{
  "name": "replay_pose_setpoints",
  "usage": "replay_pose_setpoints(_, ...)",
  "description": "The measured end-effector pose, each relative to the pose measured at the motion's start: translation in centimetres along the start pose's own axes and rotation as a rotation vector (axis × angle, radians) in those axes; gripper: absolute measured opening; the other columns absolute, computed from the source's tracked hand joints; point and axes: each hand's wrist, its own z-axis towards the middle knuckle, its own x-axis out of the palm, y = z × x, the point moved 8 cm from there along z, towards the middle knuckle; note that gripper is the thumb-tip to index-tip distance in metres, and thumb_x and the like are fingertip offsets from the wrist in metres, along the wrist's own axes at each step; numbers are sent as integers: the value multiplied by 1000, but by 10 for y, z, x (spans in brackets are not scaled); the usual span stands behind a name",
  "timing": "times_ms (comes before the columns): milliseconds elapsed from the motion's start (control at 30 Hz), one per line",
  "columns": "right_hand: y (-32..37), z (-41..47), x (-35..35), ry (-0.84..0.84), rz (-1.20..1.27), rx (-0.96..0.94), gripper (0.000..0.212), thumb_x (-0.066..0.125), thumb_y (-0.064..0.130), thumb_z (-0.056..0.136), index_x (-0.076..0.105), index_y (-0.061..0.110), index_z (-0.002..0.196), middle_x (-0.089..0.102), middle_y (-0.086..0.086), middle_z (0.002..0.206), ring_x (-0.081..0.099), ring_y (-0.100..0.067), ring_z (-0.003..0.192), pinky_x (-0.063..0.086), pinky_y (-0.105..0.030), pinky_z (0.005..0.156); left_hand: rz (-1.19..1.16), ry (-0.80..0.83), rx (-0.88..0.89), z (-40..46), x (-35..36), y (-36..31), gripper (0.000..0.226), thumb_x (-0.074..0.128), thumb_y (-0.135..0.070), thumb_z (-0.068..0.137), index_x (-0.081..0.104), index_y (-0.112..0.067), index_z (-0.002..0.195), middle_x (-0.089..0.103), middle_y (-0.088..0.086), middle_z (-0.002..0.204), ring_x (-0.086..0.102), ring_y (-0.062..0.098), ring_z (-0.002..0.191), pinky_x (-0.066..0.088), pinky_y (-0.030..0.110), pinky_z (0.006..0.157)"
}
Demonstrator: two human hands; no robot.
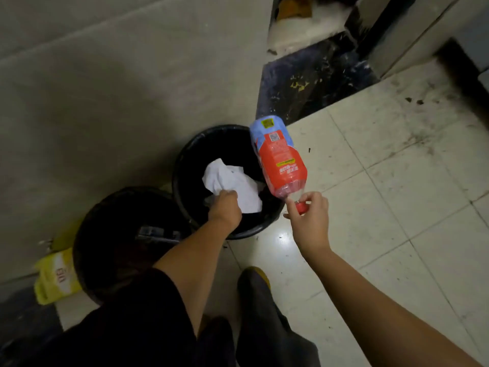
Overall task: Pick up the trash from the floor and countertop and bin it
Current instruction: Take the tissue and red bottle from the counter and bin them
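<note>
A round black bin stands on the floor against the wall. Inside it lies crumpled white paper. My left hand reaches into the bin, its fingers closed on the near edge of the paper. My right hand pinches the red cap end of an empty plastic bottle with a red and blue label. The bottle points away from me, its body hanging over the bin's right rim.
A second black bin stands left of the first, close to my legs. A yellow bag lies by the wall at the lower left. A dark blue mat lies at a doorway beyond. Dirty white floor tiles spread right.
</note>
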Motion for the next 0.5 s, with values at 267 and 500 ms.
replay_pose_setpoints(267, 29, -39, 22, 134, -131, -55, 19, 64, 18, 89, 44, 15, 89, 40, 0, 106, 62, -20, 87, 56, -27, 84, 60, -95, 32, -61, -3, 49, 56, 49, -14, 92, 33, -14, 145, 24, 14, 154, 29, 34, 138, 37, 44, 109)
replay_pose_setpoints(500, 92, -113, 148, 645, -421, -410, 18, 65, 11, 88, 50, 2, 91, 42, -16, 109, 46, -23, 86, 33, -20, 74, 200, 284, -249, -160, 38, 179, 61, 42, -37, 96, 23, -14, 149, 30, 12, 155, 30, 30, 142, 25, 43, 119)
